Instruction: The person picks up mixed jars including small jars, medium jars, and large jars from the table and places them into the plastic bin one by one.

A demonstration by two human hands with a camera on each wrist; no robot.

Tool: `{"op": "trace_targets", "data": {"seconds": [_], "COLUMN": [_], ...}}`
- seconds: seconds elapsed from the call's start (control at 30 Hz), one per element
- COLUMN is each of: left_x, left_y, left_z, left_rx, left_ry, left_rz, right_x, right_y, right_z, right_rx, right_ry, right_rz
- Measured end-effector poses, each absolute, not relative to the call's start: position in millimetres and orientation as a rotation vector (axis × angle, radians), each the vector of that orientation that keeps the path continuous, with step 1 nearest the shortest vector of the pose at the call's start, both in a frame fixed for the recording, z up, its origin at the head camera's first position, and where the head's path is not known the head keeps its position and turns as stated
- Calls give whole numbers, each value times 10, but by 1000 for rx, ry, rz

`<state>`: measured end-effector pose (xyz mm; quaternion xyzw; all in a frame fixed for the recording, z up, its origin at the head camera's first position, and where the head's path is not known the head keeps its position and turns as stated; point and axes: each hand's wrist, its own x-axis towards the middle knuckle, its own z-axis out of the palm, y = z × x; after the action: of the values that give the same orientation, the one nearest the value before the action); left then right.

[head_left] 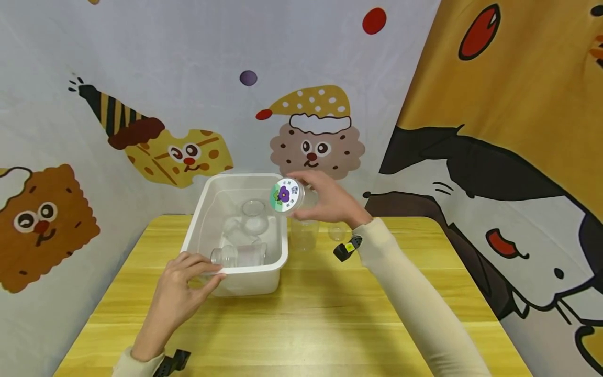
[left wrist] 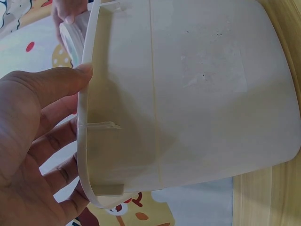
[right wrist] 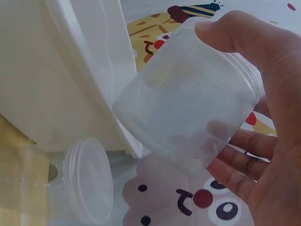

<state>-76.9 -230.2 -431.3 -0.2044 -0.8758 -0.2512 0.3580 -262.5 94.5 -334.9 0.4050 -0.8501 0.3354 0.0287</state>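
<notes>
My right hand [head_left: 327,199] grips a clear plastic jar [right wrist: 183,103] above the right side of the white bin [head_left: 282,262]. Its round lid [head_left: 285,195], printed with a purple flower, is tilted toward the head camera; the jar looks see-through in the right wrist view. With thumb and fingers on opposite sides, my left hand [head_left: 181,288] holds the bin's near rim [left wrist: 83,106]. Inside the bin, one clear jar [head_left: 249,255] lies on its side near the front, and more clear jars [head_left: 256,224] lie behind it.
Right of the bin, another clear jar [head_left: 303,236] stands on the wooden table [head_left: 330,324]. A small clear round item [head_left: 336,231] sits beside that jar. Behind the table hangs a cartoon-printed cloth [head_left: 306,57].
</notes>
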Motion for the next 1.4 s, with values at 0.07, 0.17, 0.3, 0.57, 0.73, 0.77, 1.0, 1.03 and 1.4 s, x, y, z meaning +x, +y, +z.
{"op": "trace_targets", "data": {"seconds": [0.07, 0.17, 0.3, 0.57, 0.73, 0.77, 1.0, 1.03, 1.4], "left_x": [-768, -764, -759, -754, -754, -754, -767, -771, -773], "left_y": [-2304, -2308, -2314, -2330, -2329, -2328, -2324, -2324, -2301], "left_z": [-4314, -4316, -4321, -4340, -4341, -4340, -4344, -4345, -4326], "left_rx": [-530, -533, -529, -529, -521, -520, -533, -538, -529], "left_ry": [-2257, -2255, -2262, -2257, -2260, -2262, -2259, -2258, -2262], "left_rz": [-648, -648, -649, -649, -650, -650, -656, -662, -650], "right_x": [-2625, -2622, -2610, -2595, -2596, -2596, -2571, -2568, -2555], "right_y": [902, 835, 736, 498, 354, 324, 166, 160, 293], "right_z": [-3342, -3326, -3287, -3223, -3217, -3217, -3246, -3249, -3283], "right_rx": [1232, 1221, 1239, 1257, 1277, 1281, 1275, 1280, 1279], "right_ry": [-2642, -2660, -2666, -2723, -2763, -2771, -2883, -2895, -2856], "right_rz": [1016, 980, 921, 875, 839, 825, 718, 708, 770]}}
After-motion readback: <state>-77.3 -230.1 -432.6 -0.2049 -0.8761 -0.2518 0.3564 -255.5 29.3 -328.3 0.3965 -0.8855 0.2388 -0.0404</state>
